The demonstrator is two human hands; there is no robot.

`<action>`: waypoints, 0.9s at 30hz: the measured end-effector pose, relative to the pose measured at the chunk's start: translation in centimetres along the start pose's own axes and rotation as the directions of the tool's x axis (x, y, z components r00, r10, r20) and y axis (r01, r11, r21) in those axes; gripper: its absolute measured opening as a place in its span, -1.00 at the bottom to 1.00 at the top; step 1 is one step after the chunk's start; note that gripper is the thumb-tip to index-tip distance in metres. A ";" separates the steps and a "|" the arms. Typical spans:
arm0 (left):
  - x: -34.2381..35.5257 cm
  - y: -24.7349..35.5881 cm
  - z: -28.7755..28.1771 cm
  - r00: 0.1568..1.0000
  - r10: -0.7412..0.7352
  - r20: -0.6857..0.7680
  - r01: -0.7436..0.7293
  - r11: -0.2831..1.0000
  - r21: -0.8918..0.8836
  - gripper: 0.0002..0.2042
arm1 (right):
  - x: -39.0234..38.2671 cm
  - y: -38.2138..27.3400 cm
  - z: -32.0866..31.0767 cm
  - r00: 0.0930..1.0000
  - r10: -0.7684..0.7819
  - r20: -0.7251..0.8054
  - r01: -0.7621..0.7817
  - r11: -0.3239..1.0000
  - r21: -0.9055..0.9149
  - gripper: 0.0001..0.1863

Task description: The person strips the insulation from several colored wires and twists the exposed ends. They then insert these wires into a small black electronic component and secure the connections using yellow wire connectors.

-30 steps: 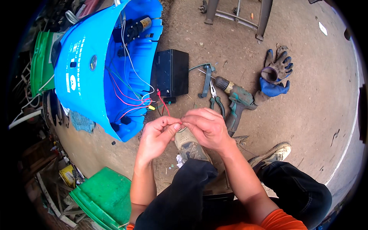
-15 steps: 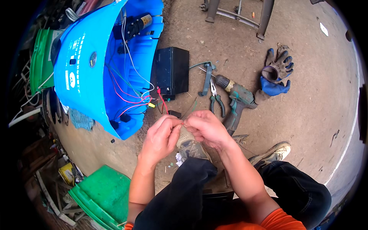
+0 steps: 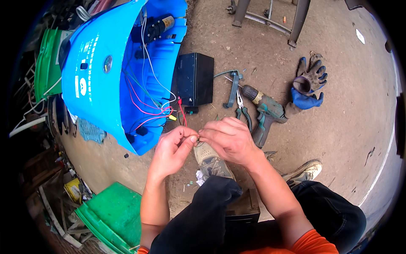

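My left hand [image 3: 171, 151] and my right hand [image 3: 227, 139] meet fingertip to fingertip above my knee, both pinching a thin wire [image 3: 196, 136] between them. A red wire [image 3: 182, 111] runs up from near my fingers toward a black box-shaped battery [image 3: 194, 79] on the ground. More red, white and green wires [image 3: 144, 106] spill out of the open blue plastic shell [image 3: 105, 76] lying at the upper left. How the pinched wire ends join is hidden by my fingers.
Pliers [image 3: 242, 111], a green cordless drill [image 3: 264, 112] and a clamp-like tool [image 3: 232, 86] lie right of the battery. Work gloves [image 3: 308, 84] sit farther right. A green plastic shell [image 3: 112, 216] lies at lower left. Metal frame legs [image 3: 270, 19] stand at the top. Scrap clutters the left edge.
Both hands stay together on the wire, shifting slightly and working their fingertips. Nothing else has moved.
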State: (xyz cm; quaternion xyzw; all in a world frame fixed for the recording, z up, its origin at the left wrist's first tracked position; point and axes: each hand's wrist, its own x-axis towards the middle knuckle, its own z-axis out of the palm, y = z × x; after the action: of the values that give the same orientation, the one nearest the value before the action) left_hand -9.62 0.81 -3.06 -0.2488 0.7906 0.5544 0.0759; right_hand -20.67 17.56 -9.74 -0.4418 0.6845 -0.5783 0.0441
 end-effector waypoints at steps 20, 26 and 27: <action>0.7 2.0 -0.7 0.960 -0.279 0.027 0.281 0.955 -0.097 -0.85 | -0.1 -0.1 1.1 1.000 -0.004 0.006 0.004 1.000 0.000 -0.76; 0.9 2.3 -0.5 0.957 -0.291 0.016 0.291 0.955 -0.061 -0.84 | 0.3 -0.2 1.2 1.000 0.000 0.000 0.000 1.000 -0.028 -0.84; 0.9 2.3 -0.5 0.958 -0.287 0.017 0.288 0.956 -0.056 -0.84 | 0.3 -0.4 1.3 1.000 0.017 0.005 -0.017 0.999 -0.038 -0.85</action>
State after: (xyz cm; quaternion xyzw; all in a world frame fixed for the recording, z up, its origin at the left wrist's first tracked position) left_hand -11.44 0.66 -1.33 -0.3607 0.7292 0.5614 0.1520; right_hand -19.95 16.41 -9.70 -0.4380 0.6990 -0.5637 0.0425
